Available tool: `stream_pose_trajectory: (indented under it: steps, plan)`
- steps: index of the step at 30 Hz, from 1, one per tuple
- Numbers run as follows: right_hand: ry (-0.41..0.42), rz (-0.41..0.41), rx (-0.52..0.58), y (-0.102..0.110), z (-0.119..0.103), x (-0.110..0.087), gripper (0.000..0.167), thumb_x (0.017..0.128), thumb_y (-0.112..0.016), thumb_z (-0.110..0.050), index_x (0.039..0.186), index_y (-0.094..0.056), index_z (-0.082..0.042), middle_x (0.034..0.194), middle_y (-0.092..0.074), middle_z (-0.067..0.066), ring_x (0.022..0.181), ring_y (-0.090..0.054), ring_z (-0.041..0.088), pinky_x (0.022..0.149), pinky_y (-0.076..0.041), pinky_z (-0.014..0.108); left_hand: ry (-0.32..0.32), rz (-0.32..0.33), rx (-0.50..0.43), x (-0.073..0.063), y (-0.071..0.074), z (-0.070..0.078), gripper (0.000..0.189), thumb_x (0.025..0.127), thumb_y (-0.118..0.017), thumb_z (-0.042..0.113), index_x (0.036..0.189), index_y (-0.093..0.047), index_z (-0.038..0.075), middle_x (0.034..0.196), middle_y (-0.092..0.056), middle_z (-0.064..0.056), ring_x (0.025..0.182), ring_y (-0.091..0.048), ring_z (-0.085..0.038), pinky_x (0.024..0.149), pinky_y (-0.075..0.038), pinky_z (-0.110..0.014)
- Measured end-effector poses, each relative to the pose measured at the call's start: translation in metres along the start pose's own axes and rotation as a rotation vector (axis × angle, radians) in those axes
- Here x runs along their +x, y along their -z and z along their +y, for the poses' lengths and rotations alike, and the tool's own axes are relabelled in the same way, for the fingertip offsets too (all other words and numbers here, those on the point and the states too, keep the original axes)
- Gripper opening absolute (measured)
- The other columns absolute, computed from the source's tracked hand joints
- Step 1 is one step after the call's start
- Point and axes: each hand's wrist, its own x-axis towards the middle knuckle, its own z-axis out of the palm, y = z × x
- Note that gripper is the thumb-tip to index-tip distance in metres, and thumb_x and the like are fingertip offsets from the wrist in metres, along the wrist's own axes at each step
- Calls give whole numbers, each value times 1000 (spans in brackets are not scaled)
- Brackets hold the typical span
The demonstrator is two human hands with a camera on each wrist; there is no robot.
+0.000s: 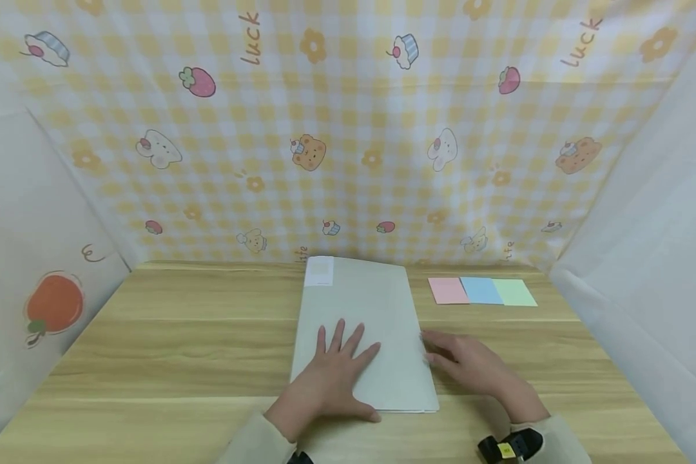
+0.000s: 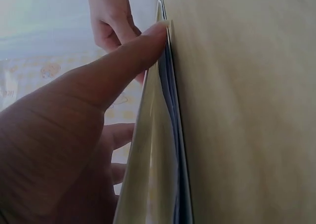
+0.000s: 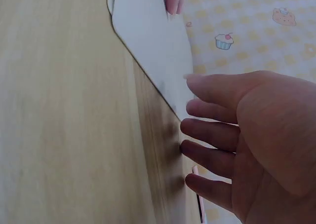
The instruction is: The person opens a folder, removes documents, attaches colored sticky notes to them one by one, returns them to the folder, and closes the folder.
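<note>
A pale grey folder [image 1: 365,303] lies closed on the wooden table, with a white label [image 1: 319,271] at its upper left corner. My left hand [image 1: 330,380] rests on the cover with fingers spread, its thumb reaching over the near edge. From the left wrist, the folder's edge [image 2: 143,150] shows blue layers between the covers, and the thumb [image 2: 118,68] lies across it. Beside the folder's right edge is my right hand [image 1: 475,364], fingertips at that edge. The right wrist view shows this hand [image 3: 266,135] with its fingers extended and slightly bent, gripping nothing.
Three paper squares, pink [image 1: 448,290], blue [image 1: 481,290] and green [image 1: 515,292], lie in a row right of the folder. A yellow checked cloth [image 1: 348,129] hangs behind the table [image 1: 197,348], and white cloths hang at both sides.
</note>
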Motion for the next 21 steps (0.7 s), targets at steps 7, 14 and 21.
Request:
stream_pose_trajectory:
  steps: [7, 14, 21]
  plan:
    - [-9, 11, -29, 1, 4, -1, 40, 103, -58, -22, 140, -61, -8, 140, -64, 10, 128, -63, 33, 103, -52, 50, -14, 2, -15, 1, -3, -2, 102, 75, -67, 79, 158, -37, 28, 169, -24, -14, 155, -13, -51, 119, -12, -75]
    - [-21, -5, 5, 3, 7, -1, 40, 105, -55, -20, 143, -58, -11, 142, -63, 10, 129, -62, 34, 103, -52, 51, -24, 9, -32, 2, -6, -6, 96, 80, -57, 82, 157, -38, 29, 168, -26, -13, 155, -15, -50, 120, -14, -74]
    - [-32, -21, 7, 0, 7, -1, 43, 101, -61, -25, 141, -60, -10, 145, -60, 9, 133, -59, 33, 106, -50, 51, -52, 41, 30, 1, -6, -5, 97, 75, -66, 80, 154, -43, 28, 165, -33, -13, 152, -22, -52, 116, -20, -76]
